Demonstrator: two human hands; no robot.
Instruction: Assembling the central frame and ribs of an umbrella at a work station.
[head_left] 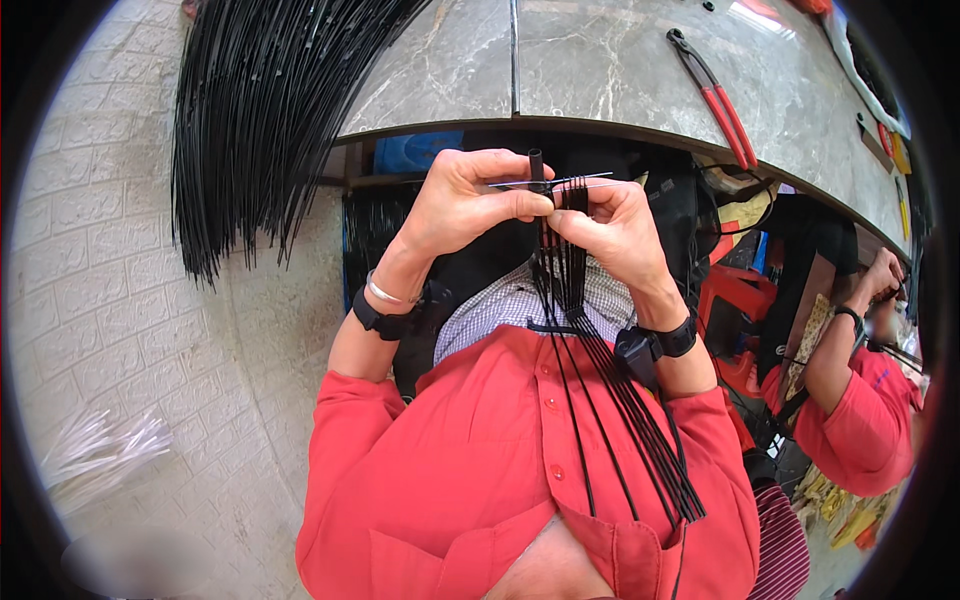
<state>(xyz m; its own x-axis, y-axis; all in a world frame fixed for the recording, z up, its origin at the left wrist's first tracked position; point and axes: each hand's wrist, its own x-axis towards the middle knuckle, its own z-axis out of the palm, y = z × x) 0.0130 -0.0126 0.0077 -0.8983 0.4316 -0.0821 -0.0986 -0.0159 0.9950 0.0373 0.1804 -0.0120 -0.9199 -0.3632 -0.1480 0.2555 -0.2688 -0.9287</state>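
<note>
Left hand (462,205): thumb and fingers closed in a pinch at a short black tube (536,160), which stands nearly upright.
Right hand (615,228): thumb and forefinger pinched on the black strands (575,285) just beside the tube.
Black strands: gathered between the two hands, then fanning down over the red shirt (455,440) toward the lower right.
Pale rods (512,183): thin, lying crosswise at the tube and the strand tops.
Wrists: a black band on each, plus a silver bangle (383,290) on the left.
Markings: a small blue mark on the co-worker's red sleeve (860,400), too small to read.
Surface (600,75): grey, marble-patterned, split by a dark seam; red-handled pliers (715,105) lie on it, and a thick black bundle (270,120) spills over its left end.
Floor (100,260): pale, brick-patterned, with white strips (105,445) at left.
Right side: a red stool (735,295) below the surface, near the co-worker.
</note>
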